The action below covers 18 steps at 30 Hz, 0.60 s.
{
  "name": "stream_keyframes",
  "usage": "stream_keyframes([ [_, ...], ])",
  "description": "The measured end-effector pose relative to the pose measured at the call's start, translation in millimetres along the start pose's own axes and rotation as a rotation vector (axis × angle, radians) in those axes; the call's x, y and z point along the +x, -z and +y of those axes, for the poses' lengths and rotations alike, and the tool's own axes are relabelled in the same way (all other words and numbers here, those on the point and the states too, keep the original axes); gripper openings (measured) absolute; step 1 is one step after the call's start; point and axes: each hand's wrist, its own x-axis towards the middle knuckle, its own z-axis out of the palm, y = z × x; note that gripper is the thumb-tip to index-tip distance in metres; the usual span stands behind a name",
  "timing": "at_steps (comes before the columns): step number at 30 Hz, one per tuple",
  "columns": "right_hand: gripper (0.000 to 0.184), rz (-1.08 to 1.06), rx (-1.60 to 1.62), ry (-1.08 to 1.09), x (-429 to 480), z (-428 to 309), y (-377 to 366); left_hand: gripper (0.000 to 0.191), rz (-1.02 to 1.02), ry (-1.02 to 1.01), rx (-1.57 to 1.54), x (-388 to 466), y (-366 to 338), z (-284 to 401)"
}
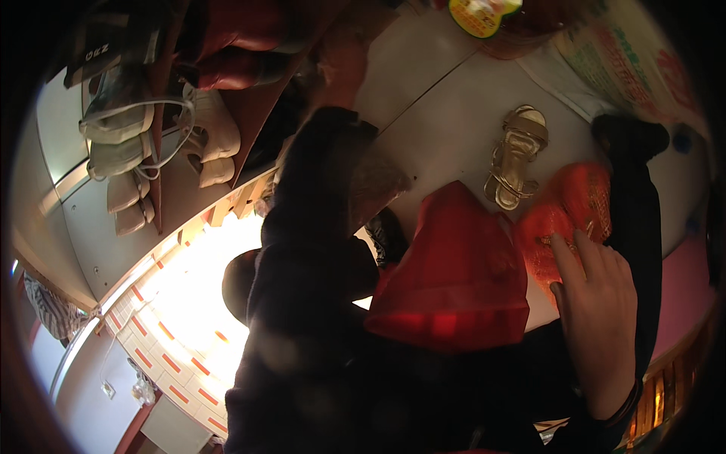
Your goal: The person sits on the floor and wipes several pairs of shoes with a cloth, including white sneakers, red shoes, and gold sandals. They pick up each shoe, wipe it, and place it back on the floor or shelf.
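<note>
My left arm, in a dark sleeve, reaches towards the shoe rack [258, 136]. Dim and blurred, my left hand [343, 71] shows beyond the cuff; whether it grips anything is hidden. With the back of the hand up and fingers apart, my right hand [601, 295] is at a red-orange bag [567, 210] with a gold pattern. Its fingertips overlap the bag's lower edge, and contact cannot be told. A plain red bag [459, 267] stands between my arms. Beyond it, a gold strappy sandal [516, 159] lies on the pale tiled floor [431, 130].
Beige shoes [215, 130], grey shoes [116, 153] and dark red boots [238, 51] fill the rack on the left. A printed sack [624, 68] and a container with a yellow label [482, 17] stand at the far right. Glare covers the lower left.
</note>
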Motion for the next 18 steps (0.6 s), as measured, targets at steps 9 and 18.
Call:
stream_keyframes([
  [9,0.046,0.0,-0.023,0.026,-3.1,-5.3,1.1,0.053,-0.29,0.192,0.001,-37.7,45.1,26.1],
  [18,0.046,0.028,-0.028,0.052,-8.9,-4.7,-0.2,0.049,-0.648,0.466,0.181,-84.2,56.4,6.3],
])
